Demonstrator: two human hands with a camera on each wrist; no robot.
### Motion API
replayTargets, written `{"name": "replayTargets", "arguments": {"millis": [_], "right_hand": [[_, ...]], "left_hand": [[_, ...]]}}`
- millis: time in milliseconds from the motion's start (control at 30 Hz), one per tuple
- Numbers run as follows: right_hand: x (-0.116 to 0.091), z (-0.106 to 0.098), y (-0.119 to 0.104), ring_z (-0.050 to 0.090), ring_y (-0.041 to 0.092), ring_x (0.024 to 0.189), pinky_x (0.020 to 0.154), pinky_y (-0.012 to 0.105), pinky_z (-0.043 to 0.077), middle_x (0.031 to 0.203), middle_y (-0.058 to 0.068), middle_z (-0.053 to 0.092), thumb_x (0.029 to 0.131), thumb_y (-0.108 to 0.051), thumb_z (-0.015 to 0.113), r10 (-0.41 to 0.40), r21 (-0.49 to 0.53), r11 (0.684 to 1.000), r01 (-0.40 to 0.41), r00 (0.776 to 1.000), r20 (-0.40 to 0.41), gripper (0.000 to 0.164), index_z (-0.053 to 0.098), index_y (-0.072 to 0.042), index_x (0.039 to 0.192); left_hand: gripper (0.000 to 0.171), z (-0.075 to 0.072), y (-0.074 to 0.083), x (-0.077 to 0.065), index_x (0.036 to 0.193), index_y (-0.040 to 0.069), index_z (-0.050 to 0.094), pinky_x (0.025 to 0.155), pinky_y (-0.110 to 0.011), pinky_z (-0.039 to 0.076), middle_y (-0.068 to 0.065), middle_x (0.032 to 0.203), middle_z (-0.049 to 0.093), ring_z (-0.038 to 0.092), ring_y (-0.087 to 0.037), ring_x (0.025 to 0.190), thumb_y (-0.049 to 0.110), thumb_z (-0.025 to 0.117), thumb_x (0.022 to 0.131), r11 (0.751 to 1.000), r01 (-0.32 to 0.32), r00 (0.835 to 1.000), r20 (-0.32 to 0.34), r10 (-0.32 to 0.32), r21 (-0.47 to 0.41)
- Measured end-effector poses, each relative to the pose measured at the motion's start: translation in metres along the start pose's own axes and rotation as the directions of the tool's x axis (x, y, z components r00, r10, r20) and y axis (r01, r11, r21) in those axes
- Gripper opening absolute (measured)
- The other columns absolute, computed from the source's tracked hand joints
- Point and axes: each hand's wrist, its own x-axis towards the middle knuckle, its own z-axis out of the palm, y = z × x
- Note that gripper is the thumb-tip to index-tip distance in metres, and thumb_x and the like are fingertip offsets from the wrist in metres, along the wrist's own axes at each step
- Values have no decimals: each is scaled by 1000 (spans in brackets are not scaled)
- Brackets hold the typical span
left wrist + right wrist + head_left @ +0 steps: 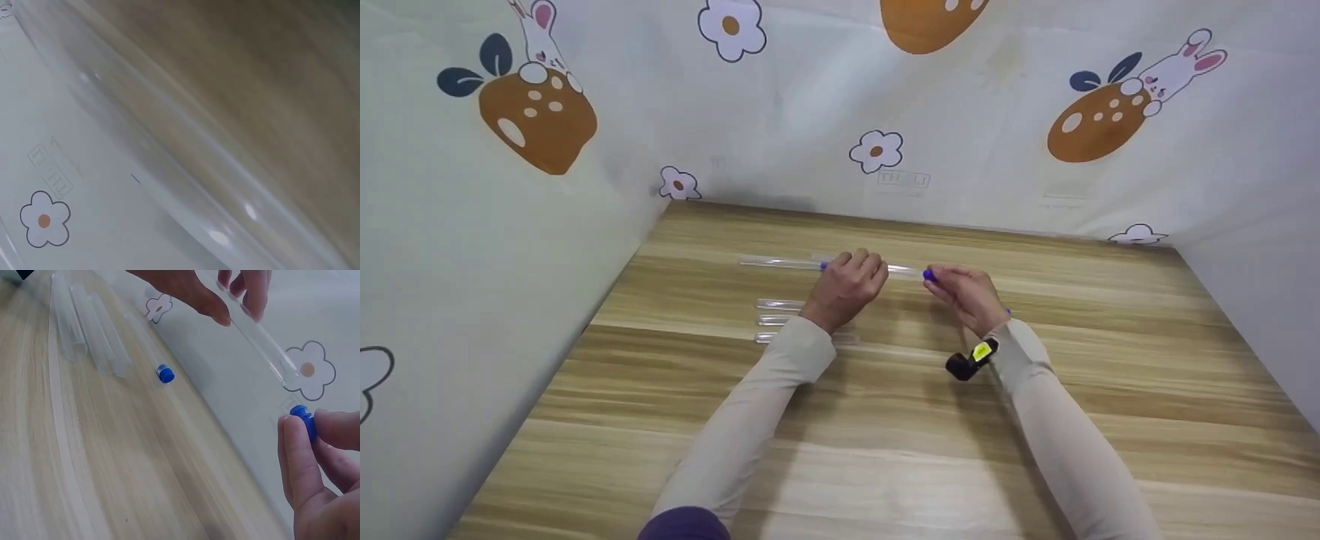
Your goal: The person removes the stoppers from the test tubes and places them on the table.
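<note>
My left hand holds a clear test tube whose open end points right, toward my other hand. My right hand pinches a small blue stopper between thumb and fingers. In the right wrist view the stopper sits just below the tube's mouth, with a small gap between them. A second tube lies on the table behind the left hand, with a blue stopper in its end. Three unstoppered tubes lie side by side near the left wrist, partly hidden by that arm.
The wood-grain table meets a pale printed wall covering at the back and sides. A small blue bit shows beside the right wrist, mostly hidden. Blurred clear plastic crosses the left wrist view.
</note>
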Motion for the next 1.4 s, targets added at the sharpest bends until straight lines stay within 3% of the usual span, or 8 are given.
{"name": "replayTargets", "arguments": {"millis": [433,800,1067,1400], "right_hand": [[-2,-16,-13,69,12,78,79,18,54,82,5,70,94,6,48,17,22,1000,-16,1000,-8,26,68,-4,80],[0,-34,-20,69,10,75,77,17,54,79,4,70,93,5,51,-9,-9,1000,9,1000,-30,26,69,-5,78],[0,-48,-26,68,10,68,69,17,55,73,3,70,94,3,50,-6,-38,999,4,999,-52,30,70,-6,75],[0,-66,-30,67,7,64,65,15,54,70,2,70,94,3,49,0,-67,998,-6,995,-96,31,69,-7,73]], "left_hand": [[12,0,-8,-7,86,9,70,61,-25,53,-2,81,67,63,-14,72,1,60,87,999,38,999,8,-38,-15],[15,-5,-21,-14,85,8,70,62,-26,54,-4,81,67,64,-15,73,-2,59,85,996,86,994,74,-85,-19],[14,-4,-26,-18,82,7,68,56,-28,52,-5,80,66,63,-17,72,-5,60,84,985,158,978,149,-146,-71],[14,0,-30,-27,79,7,67,54,-28,53,-6,79,62,60,-17,70,-6,61,82,983,182,964,201,-172,-32]]}}
